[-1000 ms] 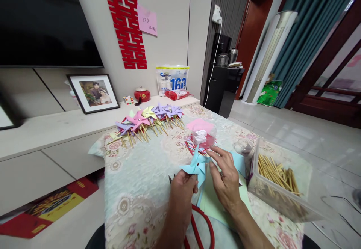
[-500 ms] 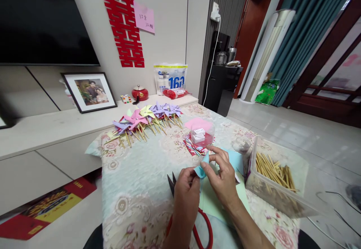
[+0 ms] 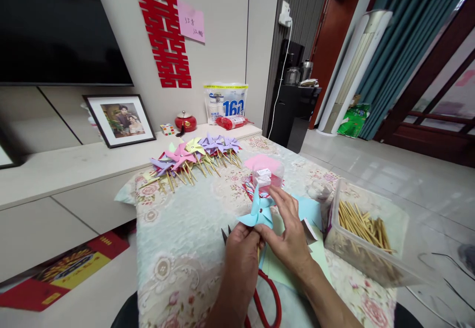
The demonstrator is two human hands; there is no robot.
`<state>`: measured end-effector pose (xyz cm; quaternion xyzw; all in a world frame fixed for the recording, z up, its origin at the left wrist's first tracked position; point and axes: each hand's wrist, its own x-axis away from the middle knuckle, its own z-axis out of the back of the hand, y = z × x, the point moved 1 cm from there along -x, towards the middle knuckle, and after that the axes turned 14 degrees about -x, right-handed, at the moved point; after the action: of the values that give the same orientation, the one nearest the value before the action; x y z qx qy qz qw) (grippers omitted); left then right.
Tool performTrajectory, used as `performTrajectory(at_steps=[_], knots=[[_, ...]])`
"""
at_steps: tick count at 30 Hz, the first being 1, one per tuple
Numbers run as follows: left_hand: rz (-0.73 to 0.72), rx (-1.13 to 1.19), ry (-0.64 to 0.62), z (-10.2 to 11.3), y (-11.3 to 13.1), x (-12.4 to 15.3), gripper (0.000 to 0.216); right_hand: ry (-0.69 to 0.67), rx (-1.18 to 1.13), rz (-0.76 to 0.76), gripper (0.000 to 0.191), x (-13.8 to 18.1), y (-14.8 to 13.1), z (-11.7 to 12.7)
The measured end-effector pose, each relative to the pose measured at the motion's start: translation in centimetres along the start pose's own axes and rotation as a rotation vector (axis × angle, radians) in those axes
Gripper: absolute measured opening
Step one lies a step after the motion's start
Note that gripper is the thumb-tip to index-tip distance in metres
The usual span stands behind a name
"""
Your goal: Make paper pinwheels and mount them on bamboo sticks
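A light blue paper pinwheel [image 3: 260,211], its folded blades facing up around a dark centre pin, is held above the table. My left hand [image 3: 241,249] is closed on it from below, where a bit of its stick shows under the fingers. My right hand [image 3: 291,234] cups its right side, thumb against the lower blade and fingertips at the upper right blade. Beneath my left hand lie scissors [image 3: 272,296] with red handles, partly covered by the wrist. Pale green paper [image 3: 284,263] and light blue paper [image 3: 309,210] lie under and beyond my right hand.
Several finished pinwheels [image 3: 181,154] lie at the table's far left. A clear tub [image 3: 276,177] with white labels stands past my hands, by pink paper [image 3: 260,161]. On the right is a plastic box [image 3: 356,263] of thin sticks [image 3: 363,224].
The pinwheel has turned from edge-on to showing its blades and centre pin. My right fingers have shifted from pinching a blade to its right side.
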<state>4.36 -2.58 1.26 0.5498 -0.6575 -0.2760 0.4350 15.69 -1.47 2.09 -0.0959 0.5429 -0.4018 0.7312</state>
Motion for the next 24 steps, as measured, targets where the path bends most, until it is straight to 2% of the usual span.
performTrajectory(at_steps=[6, 11, 14, 17, 20, 24], knots=[[0.002, -0.001, -0.029, -0.1, -0.5, 0.1, 0.024, 0.009, 0.029, 0.03, 0.066, 0.1, 0.2, -0.1], [-0.018, 0.125, -0.015, 0.9, -0.3, -0.7, 0.033, 0.057, 0.017, 0.02, 0.063, 0.2, -0.2, 0.3], [-0.019, 0.215, 0.042, 2.0, 0.3, -1.5, 0.036, 0.072, -0.045, -0.048, 0.042, 0.4, -0.4, 0.4], [-0.058, 0.273, 0.079, 3.1, 0.8, -2.2, 0.038, -0.09, -0.165, -0.167, 0.015, 0.6, -0.6, -0.2], [-0.104, 0.267, 0.093, 3.7, 1.1, -2.5, 0.036, -0.276, -0.225, -0.234, 0.016, 1.0, -1.1, -1.4], [-0.127, 0.227, 0.066, 3.8, 0.9, -2.6, 0.031, -0.392, -0.268, -0.34, 0.019, 1.7, -1.6, -2.9]])
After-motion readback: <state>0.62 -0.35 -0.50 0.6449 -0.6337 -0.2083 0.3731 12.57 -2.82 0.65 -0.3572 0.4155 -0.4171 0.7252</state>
